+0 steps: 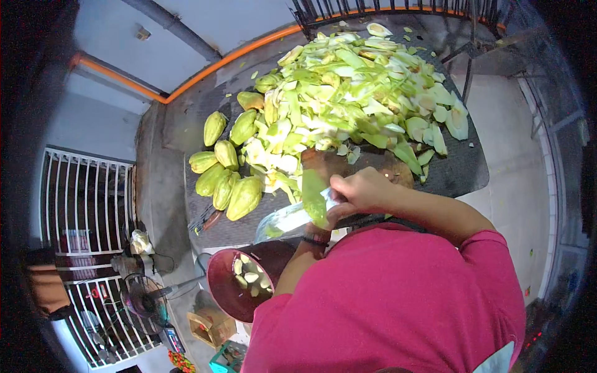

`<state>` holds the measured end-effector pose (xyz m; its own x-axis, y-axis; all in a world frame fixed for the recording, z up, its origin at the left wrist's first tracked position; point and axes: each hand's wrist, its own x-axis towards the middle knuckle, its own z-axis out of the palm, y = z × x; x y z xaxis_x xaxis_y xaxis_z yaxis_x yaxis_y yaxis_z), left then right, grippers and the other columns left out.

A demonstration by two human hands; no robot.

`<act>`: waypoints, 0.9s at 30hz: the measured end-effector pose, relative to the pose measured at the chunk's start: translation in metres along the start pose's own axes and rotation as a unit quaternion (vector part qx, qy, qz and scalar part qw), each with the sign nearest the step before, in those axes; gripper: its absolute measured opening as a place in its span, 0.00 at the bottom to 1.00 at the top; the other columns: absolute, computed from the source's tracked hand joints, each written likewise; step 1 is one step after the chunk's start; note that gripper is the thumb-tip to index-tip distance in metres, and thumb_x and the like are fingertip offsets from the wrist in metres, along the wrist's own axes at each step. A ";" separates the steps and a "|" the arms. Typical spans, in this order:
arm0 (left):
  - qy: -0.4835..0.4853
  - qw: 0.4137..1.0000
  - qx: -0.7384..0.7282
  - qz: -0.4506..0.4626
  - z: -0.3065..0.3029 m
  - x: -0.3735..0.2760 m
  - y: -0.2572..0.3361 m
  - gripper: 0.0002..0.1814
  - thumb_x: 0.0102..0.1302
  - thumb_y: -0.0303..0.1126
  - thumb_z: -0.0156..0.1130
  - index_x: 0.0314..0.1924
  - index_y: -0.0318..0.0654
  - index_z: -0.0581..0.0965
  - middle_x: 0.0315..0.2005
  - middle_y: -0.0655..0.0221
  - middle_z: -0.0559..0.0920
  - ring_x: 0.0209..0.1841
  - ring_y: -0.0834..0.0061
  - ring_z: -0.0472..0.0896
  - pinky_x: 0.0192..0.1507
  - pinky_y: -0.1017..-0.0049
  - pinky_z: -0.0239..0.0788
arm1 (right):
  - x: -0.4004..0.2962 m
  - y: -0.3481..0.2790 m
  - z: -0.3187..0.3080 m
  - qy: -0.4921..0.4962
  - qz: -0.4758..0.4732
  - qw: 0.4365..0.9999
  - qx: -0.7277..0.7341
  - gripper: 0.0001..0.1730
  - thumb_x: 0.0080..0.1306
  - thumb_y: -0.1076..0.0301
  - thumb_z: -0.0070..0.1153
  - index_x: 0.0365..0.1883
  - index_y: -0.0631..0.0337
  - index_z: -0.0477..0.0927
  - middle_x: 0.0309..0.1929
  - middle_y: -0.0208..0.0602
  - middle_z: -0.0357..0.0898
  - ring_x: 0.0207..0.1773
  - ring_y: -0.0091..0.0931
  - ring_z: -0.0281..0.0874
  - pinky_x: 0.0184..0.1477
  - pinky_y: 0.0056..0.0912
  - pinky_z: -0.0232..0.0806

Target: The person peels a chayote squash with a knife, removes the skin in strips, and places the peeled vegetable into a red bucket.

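My right hand point(366, 189) grips a broad-bladed knife point(289, 218), its blade pointing left over the table's near edge. A long green chayote piece point(313, 196) stands across the blade, its lower end at my left hand point(330, 218). That hand is closed around the piece and partly hidden by it and the blade. Beyond my hands lies a round wooden chopping board point(326, 165), partly covered by a large heap of chayote peelings point(345, 98). Several whole chayotes point(245, 198) lie left of the heap. Below the blade, a dark red bucket point(228, 298) holds pale cut pieces point(252, 277) in liquid.
The dark table point(447, 179) has a rounded right corner. On its left edge lies a brown-handled tool point(213, 220). A fan point(145, 300), a cardboard box point(212, 324) and a green crate point(228, 356) stand at lower left. Black railings point(396, 7) run behind the table.
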<state>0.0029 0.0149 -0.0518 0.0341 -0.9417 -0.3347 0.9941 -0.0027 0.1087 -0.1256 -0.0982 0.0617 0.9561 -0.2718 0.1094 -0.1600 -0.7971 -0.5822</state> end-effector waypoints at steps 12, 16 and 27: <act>-0.133 0.987 0.071 0.054 0.020 -0.020 0.008 0.29 0.51 0.56 0.43 0.45 0.44 0.73 0.30 0.61 0.72 0.27 0.62 0.71 0.22 0.65 0.67 | 0.008 0.078 -0.005 0.015 0.245 0.969 0.003 0.31 0.57 0.37 0.47 0.32 0.62 0.68 0.25 0.48 0.76 0.32 0.46 0.76 0.34 0.46 0.67; -0.064 0.995 0.036 0.064 0.017 -0.014 0.015 0.29 0.55 0.60 0.45 0.46 0.46 0.71 0.28 0.64 0.69 0.28 0.67 0.68 0.21 0.68 0.67 | 0.005 0.067 -0.017 0.029 0.293 0.956 -0.012 0.32 0.56 0.36 0.47 0.33 0.61 0.69 0.26 0.51 0.76 0.32 0.46 0.76 0.34 0.45 0.67; 0.096 0.927 0.328 0.153 0.023 -0.008 0.018 0.17 0.53 0.40 0.49 0.36 0.34 0.75 0.29 0.63 0.79 0.32 0.68 0.78 0.38 0.69 0.71 | -0.017 -0.013 -0.016 0.096 -0.127 0.984 -0.078 0.29 0.52 0.38 0.53 0.29 0.56 0.65 0.16 0.35 0.72 0.21 0.38 0.75 0.21 0.41 0.67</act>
<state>0.0181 0.0145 -0.0262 0.3840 -0.8552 -0.3481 0.6606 -0.0090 0.7507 -0.1432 -0.0920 0.0799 0.9088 -0.1372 0.3941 0.0291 -0.9213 -0.3879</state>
